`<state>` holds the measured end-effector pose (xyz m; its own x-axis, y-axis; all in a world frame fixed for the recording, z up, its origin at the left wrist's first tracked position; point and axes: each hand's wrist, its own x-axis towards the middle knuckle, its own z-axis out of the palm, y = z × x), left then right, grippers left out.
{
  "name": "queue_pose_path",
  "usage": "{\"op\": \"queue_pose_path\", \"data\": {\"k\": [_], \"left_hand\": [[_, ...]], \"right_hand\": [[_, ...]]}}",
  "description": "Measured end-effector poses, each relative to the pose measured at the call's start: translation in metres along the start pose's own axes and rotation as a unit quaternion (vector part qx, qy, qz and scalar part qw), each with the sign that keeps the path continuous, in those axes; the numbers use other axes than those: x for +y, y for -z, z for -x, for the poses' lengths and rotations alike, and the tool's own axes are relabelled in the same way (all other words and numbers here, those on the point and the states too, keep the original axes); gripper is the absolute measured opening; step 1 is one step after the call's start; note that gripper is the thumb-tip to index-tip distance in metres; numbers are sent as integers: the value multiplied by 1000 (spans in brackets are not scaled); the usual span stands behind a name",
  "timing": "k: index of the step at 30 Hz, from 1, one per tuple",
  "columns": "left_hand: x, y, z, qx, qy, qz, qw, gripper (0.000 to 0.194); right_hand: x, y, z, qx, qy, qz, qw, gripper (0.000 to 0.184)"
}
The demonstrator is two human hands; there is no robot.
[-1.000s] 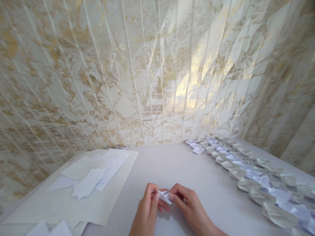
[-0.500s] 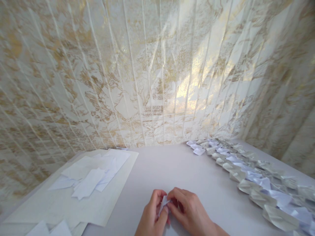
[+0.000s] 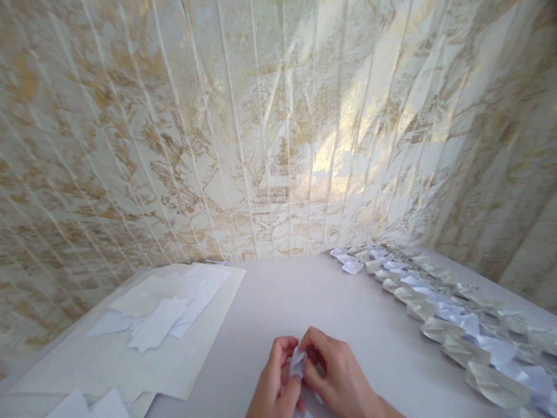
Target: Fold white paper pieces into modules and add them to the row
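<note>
At the bottom centre, a small folded piece of white paper [image 3: 297, 363] is pinched between both hands, just above the table. My left hand [image 3: 277, 374] grips it from the left, thumb in front and fingers curled behind. From the right, my right hand [image 3: 333, 368] closes thumb and index finger on its upper right edge. Fingers cover much of the paper, so its full shape is hidden. A bit of white also shows below the hands, partly covered.
Loose white paper pieces [image 3: 159, 322] lie on large pale sheets [image 3: 204, 354] at the left. Rows of folded white and greyish paper pieces [image 3: 461, 342] run along the right side of the table [image 3: 278, 296]. A gold-patterned curtain [image 3: 243, 145] hangs behind.
The paper between my hands has turned more upright, and its lower end shows below them. My left hand has shifted slightly right; the right fingers have moved along the paper's edge.
</note>
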<state>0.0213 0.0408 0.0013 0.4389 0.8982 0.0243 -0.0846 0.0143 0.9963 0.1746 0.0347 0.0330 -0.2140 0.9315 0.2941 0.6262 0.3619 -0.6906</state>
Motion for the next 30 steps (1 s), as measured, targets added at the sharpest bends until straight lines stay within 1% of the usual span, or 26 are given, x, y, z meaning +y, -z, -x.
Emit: {"op": "queue_pose_path", "data": {"k": [5,7,10,13,15,18,21,24,27,30], "left_hand": [[-4,3,1,27,-4,-39,999,39],[-5,3,1,42,-4,-54,998,41],[-2,2,2,55,-3,-49,997,43],[6,0,3,35,-4,-25,999,41],[9,-1,3,19,1,-19,1000,38],[9,-1,2,14,19,-22,999,34],[4,-1,1,8,27,-11,1000,35],[1,-2,0,8,30,23,999,39],[3,-3,-1,22,49,42,998,49],[6,-4,0,27,71,39,996,57]], "right_hand": [[1,0,-1,5,-37,-47,998,13],[2,0,-1,5,-29,-46,998,14],[0,2,-1,12,32,23,999,14],[-1,1,-1,15,101,90,991,9],[-1,0,0,20,136,110,984,6],[0,-2,1,28,168,125,977,7],[0,-2,1,27,169,120,978,11],[-1,-1,1,25,152,100,983,16],[-2,0,1,28,135,77,987,22],[-4,0,4,25,124,47,991,21]]}}
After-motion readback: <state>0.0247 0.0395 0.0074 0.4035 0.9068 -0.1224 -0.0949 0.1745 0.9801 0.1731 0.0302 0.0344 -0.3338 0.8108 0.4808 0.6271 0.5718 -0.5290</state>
